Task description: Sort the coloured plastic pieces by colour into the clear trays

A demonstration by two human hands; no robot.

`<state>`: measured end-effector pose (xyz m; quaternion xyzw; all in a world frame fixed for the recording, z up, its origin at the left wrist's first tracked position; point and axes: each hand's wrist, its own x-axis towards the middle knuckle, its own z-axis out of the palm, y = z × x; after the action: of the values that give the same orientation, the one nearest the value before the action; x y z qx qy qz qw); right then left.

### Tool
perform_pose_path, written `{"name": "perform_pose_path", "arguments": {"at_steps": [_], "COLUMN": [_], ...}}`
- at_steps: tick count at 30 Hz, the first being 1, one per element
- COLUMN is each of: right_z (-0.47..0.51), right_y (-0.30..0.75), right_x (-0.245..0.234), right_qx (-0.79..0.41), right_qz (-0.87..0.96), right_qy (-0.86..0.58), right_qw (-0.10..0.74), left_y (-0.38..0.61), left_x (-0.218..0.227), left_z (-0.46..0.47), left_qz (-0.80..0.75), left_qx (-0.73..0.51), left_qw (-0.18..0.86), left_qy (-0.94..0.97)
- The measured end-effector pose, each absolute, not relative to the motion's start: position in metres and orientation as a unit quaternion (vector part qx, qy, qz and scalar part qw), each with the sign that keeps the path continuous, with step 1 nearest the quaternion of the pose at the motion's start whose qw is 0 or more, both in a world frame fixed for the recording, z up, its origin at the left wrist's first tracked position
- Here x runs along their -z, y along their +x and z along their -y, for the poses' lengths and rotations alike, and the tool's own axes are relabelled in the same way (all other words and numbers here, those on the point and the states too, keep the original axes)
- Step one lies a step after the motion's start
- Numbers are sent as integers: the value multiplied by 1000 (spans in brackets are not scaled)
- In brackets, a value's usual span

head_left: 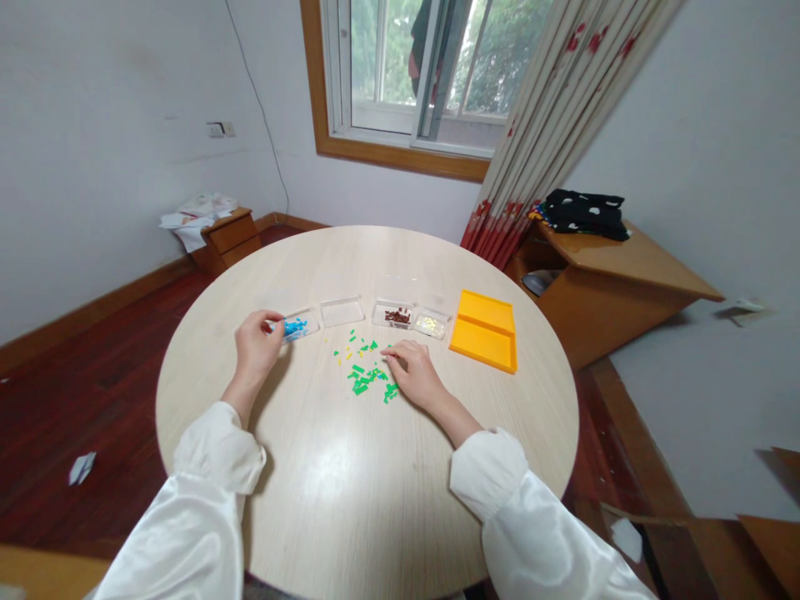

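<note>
My left hand (255, 348) is at the left edge of a transparent box holding small blue pieces (295, 327). Its thumb and forefinger are pinched together, and whatever they hold is too small to make out. Over the middle of the table, my right hand (417, 375) has its fingertips drawn together beside a loose scatter of small green pieces (360, 384). A few yellow pieces (348, 353) and some blue bits lie among the green ones. Whether a piece is between the right fingertips cannot be seen clearly.
Behind the pieces stand a second transparent box (342, 312), one with brown pieces (397, 316) and one with pale yellow pieces (431, 324). An open orange case (484, 342) lies on the right of the round table (325, 500). A wooden cabinet (643, 275) stands beyond.
</note>
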<state>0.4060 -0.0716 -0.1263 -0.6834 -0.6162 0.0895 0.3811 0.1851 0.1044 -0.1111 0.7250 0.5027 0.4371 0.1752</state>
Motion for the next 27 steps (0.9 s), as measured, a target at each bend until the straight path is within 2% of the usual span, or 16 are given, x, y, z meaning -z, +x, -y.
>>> {"name": "perform_pose_path", "arguments": {"at_steps": [9,18,27], "right_z": [73,74,75], "right_y": [408,409,406], "right_x": [126,124,122], "right_qx": [-100,-99,-113], "right_qz": [623,656,692], "right_qy": [-687,-666,-648], "right_qw": [361,342,298], "left_y": [181,184,201], "left_x": [120,120,115], "left_z": [-108,-107,-87], "left_qz": [-528,-507,-457], "left_qx": [-397,-423,-425], "left_qw": [177,164,198], "left_qy": [730,733,756]}}
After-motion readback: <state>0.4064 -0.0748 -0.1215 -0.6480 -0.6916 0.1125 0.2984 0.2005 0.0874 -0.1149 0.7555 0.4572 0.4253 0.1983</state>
